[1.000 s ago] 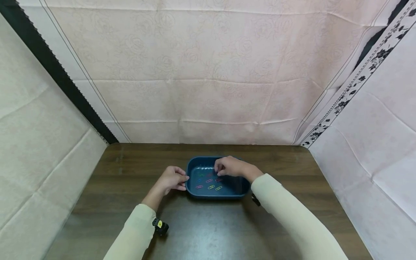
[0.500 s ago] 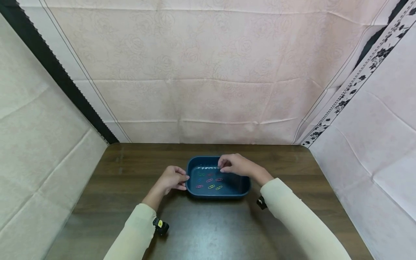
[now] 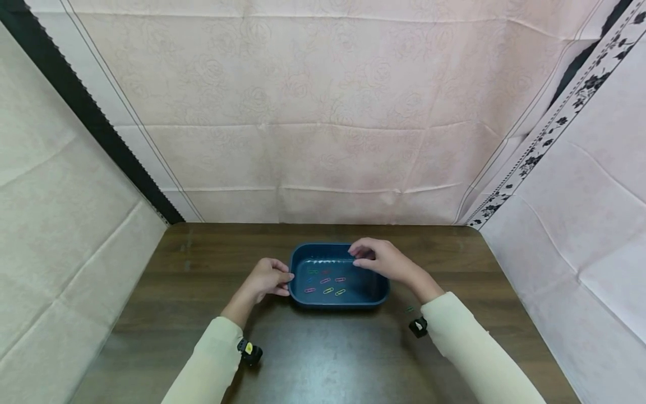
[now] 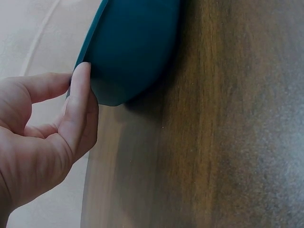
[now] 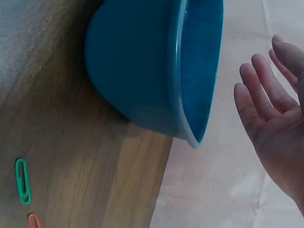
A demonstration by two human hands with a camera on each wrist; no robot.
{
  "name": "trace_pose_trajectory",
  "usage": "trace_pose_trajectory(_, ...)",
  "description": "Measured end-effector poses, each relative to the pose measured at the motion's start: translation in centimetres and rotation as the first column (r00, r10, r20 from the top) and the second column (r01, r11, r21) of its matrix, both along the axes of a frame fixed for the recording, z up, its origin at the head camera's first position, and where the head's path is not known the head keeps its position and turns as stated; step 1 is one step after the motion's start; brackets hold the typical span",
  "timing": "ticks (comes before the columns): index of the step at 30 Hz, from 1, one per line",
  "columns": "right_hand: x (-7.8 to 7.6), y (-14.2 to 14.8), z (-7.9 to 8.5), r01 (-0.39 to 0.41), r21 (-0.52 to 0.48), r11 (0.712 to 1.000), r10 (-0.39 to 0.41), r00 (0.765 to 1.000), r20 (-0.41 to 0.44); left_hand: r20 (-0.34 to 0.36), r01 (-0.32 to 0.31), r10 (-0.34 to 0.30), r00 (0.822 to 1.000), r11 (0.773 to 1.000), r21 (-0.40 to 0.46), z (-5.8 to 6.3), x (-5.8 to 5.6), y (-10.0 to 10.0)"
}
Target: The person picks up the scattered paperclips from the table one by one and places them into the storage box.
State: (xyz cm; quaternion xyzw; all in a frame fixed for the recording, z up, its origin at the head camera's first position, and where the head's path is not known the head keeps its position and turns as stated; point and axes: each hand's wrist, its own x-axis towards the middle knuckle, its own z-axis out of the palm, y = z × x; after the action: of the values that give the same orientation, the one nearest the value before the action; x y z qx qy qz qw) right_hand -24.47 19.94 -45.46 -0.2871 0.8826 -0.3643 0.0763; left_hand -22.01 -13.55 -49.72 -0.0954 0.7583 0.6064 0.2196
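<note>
A dark blue plastic tray (image 3: 370, 292) stands on the table with several coloured paper clips lying in its left half, among them a yellow paper clip (image 3: 340, 292) and a pink paper clip (image 3: 310, 290). My left hand (image 3: 268, 278) pinches the tray's left rim; in the left wrist view the thumb and a finger (image 4: 80, 78) lie on either side of that edge. Over the tray's far right part hovers my right hand (image 3: 381, 259). The right wrist view shows its fingers (image 5: 261, 92) spread loosely, holding nothing, beside the tray (image 5: 137, 61).
On the table (image 3: 202, 314), right of the tray and close to the right wrist, lies a green paper clip (image 5: 23, 181) with a red paper clip (image 5: 33, 220) beside it. Pale cloth (image 3: 323, 112) hangs behind the table's far edge, with more cloth at both sides.
My right hand has risen and drawn right, away from the clips in the tray, its fingers loosening. The green clip on the table has come into sight. My left hand stays put.
</note>
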Motion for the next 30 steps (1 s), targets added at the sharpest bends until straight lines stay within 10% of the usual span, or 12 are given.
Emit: trace_pose_trajectory(30,4.3,11.1,-1.3,0.265,0.016,0.964,-0.265,0.964,-0.028,-0.007,-0.008,0.008,1.0,1.0,0.016,0.1,0.1,0.1)
